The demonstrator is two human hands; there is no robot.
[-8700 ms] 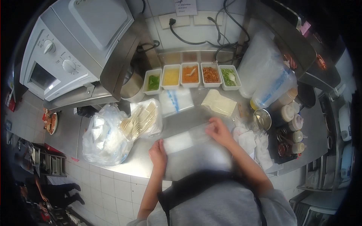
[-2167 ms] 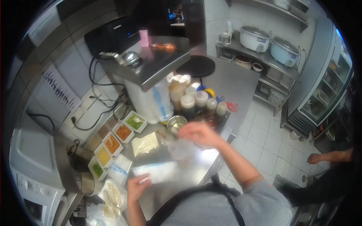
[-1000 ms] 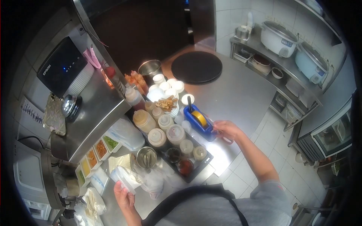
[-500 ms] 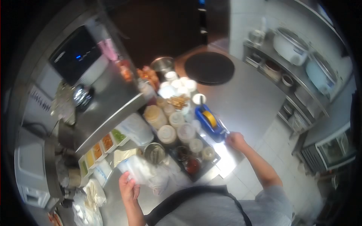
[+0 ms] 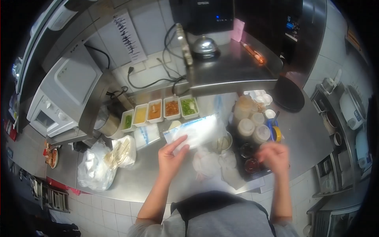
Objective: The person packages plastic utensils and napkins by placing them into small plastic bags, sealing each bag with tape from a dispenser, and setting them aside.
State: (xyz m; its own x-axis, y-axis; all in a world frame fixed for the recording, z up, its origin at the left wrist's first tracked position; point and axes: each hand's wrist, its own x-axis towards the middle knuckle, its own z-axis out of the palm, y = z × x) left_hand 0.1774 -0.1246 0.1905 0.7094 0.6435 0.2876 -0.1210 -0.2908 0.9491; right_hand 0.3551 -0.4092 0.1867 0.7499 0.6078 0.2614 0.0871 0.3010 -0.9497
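My left hand (image 5: 173,155) grips the near edge of a white plastic bag (image 5: 197,131) with blue print along its top, thumb and fingers on either side. The bag is held above the steel counter (image 5: 158,173). My right hand (image 5: 273,157) is bent and blurred, over the dark tray of bottles and jars; what its fingers hold, if anything, cannot be made out. Close to it are a jar of red sauce (image 5: 252,166) and a clear-lidded bottle (image 5: 261,134). A blue tape dispenser (image 5: 273,125) with yellow tape stands just beyond.
Several white tubs of chopped food (image 5: 171,108) line the back. A clear plastic bag (image 5: 94,168) and wooden forks (image 5: 118,153) lie left. A metal bell (image 5: 205,47) sits on the raised shelf; a round black plate (image 5: 289,94) is at the right. A microwave (image 5: 65,93) stands far left.
The view has turned left. My right hand has left the tape dispenser and is now over the jars. My left hand still holds the bag, now spread flatter in front of me.
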